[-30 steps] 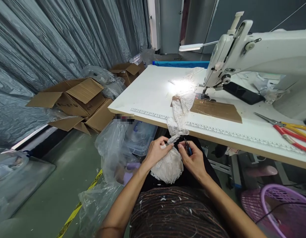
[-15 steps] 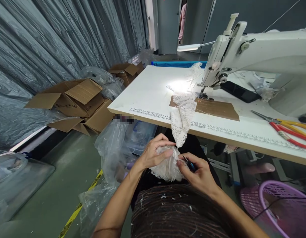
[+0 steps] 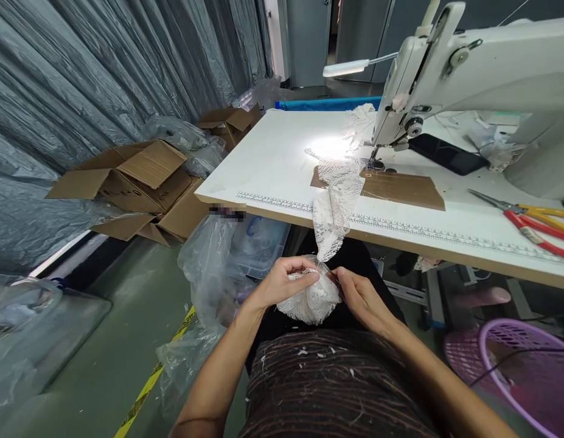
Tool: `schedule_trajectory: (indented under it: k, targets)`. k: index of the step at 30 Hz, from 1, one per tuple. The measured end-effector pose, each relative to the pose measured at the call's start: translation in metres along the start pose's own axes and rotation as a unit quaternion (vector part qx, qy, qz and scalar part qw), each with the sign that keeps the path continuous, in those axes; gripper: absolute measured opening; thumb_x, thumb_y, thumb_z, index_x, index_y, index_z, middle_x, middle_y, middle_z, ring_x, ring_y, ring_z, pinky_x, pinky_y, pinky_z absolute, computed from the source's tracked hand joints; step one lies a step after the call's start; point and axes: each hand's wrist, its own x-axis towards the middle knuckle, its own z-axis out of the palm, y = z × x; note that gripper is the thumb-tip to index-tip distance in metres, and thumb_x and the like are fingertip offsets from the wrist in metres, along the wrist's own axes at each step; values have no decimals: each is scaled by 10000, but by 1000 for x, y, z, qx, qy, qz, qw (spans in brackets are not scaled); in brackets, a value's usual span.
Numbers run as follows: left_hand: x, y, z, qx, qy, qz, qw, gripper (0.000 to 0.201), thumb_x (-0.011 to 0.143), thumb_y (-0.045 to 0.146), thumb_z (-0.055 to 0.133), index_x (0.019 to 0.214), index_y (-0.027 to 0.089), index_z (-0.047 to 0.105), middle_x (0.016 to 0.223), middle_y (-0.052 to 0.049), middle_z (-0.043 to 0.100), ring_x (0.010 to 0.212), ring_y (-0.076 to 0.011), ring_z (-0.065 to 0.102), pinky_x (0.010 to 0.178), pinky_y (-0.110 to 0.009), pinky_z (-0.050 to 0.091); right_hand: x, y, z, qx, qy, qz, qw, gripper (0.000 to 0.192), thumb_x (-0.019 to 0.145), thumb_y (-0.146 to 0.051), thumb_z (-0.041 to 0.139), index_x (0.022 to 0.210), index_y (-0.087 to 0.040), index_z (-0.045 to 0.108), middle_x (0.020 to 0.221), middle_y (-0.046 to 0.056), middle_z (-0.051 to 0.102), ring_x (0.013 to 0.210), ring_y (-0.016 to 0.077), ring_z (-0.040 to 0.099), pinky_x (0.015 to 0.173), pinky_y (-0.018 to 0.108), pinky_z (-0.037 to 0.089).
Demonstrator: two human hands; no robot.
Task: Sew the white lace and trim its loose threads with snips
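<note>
My left hand (image 3: 284,285) pinches a gathered bundle of white lace (image 3: 311,305) over my lap. My right hand (image 3: 361,299) is closed at the bundle's right side, around small thread snips (image 3: 331,274). Only the blades of the snips show, pointing into the lace; the handles are hidden by the fingers. Above the hands a lace strip (image 3: 331,219) hangs over the table's front edge, its lower tip close to the bundle. It runs back to the needle area of a white sewing machine (image 3: 404,97).
On the white table (image 3: 263,164) lie a brown cardboard piece (image 3: 404,190), a dark phone-like slab (image 3: 448,154) and red- and yellow-handled scissors-like tools (image 3: 537,222). A purple basket (image 3: 485,350) stands at right. Open cartons (image 3: 149,167) and plastic bags (image 3: 206,267) are at left.
My right hand has turned, so the snips that showed between its fingers are now mostly hidden, with the blades at the lace. The view has tilted slightly downward.
</note>
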Motion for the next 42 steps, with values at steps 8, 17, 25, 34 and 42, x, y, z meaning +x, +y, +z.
schedule_trajectory:
  k: [8,17,25,34,42]
  targets:
    - [1,-3,-1,13,16,-9,1000,223,791,353,687,809,139,744,834,-60,726,762,-173,622,727,-258,449,25,-5,6,-42,8,-31,999,472,978,-505,320,729,-188,565,601,-20,501,568,135,460,559,257,323]
    - [4,-6,0,-34,26,-27,999,232,765,351,705,743,120,712,707,-34,662,656,-124,552,627,-217,409,16,-2,7,-75,5,-42,996,431,991,-457,307,773,-196,570,631,-11,525,570,135,476,521,252,315]
    - [4,-10,2,-76,7,-42,996,256,731,366,741,704,115,704,677,-17,640,626,-108,533,611,-217,380,19,-3,4,-59,7,-51,997,374,979,-435,367,709,-205,488,602,-32,441,548,121,391,531,258,284]
    - [9,-35,12,-183,-13,-19,983,425,710,420,752,1024,143,680,972,-84,676,854,-181,618,775,-279,460,6,6,-2,151,-12,36,988,333,816,-501,651,796,-172,599,673,-19,506,585,107,420,539,230,371]
    - [-1,-64,-8,-38,22,-23,999,476,715,285,770,1147,159,615,963,-63,618,874,-140,558,827,-272,453,0,24,-48,241,100,81,962,271,814,-464,676,866,-202,626,638,-32,486,522,103,382,473,231,304]
